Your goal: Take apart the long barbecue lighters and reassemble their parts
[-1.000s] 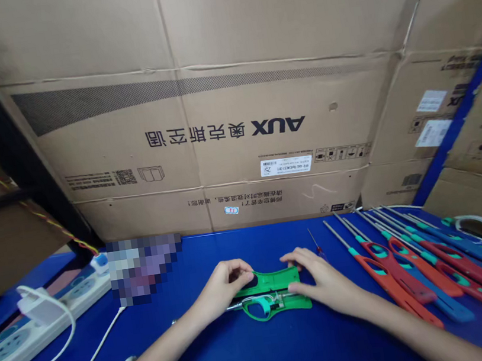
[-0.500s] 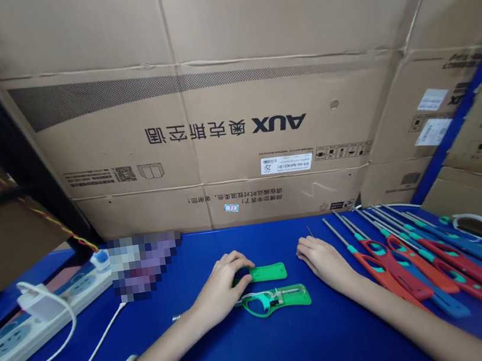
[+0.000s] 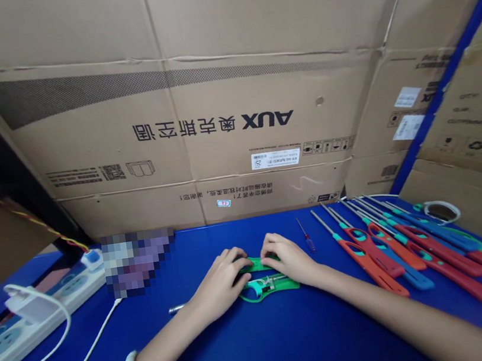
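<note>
Between my hands is a green lighter cover half [image 3: 256, 264], its ends partly hidden by fingers. My left hand [image 3: 219, 279] is closed on its left end, and my right hand [image 3: 291, 259] pinches its right end. Just nearer to me lies the other half of the long-necked green lighter [image 3: 286, 284], open side up, with a teal trigger [image 3: 258, 287] and small inner parts in it. Its metal tube [image 3: 176, 309] shows to the left, beyond my left wrist. A small screwdriver [image 3: 309, 243] with a purple handle lies right of my right hand.
Several red, orange, blue and green long-necked lighters [image 3: 444, 256] lie on the blue table [image 3: 265, 350] at right, by a tape roll [image 3: 441, 212]. A white power strip [image 3: 24, 330] with cables stands at left. Cardboard [image 3: 214, 118] walls the back.
My right hand has put the screwdriver down on the table and moved left onto the green cover half. My left hand stays at the cover's left end. The view has shifted slightly.
</note>
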{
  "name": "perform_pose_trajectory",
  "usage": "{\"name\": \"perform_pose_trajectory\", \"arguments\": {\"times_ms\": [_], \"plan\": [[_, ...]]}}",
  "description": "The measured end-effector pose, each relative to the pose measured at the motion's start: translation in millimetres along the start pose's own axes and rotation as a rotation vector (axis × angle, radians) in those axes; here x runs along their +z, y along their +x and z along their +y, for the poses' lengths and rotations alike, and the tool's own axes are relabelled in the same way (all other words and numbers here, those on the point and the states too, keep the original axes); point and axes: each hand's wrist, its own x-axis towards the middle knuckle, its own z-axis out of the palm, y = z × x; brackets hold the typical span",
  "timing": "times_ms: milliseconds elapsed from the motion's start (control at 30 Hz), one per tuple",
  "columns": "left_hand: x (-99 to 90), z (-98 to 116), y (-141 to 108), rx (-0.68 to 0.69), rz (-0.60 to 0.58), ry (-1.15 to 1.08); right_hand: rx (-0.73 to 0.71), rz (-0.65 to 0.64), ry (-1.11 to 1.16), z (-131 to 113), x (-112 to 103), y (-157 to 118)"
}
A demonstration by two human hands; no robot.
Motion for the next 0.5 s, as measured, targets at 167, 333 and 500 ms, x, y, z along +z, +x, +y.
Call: {"name": "perform_pose_trajectory", "arguments": {"times_ms": [167,333,500], "plan": [[-9.3,6.3,-5.3,0.023,0.008,0.03,0.013,-0.059,0.036,2.0,-14.9,-1.0],[-11.4,15.7,-7.9,0.035,-0.08,0.13,-0.059,-0.217,0.011,-2.6,-33.4,-15.6],[-0.4,15.2,-6.0,0.118,-0.061,0.306,-0.087,-0.275,-0.109,-8.5,-32.4,-25.9]]}}
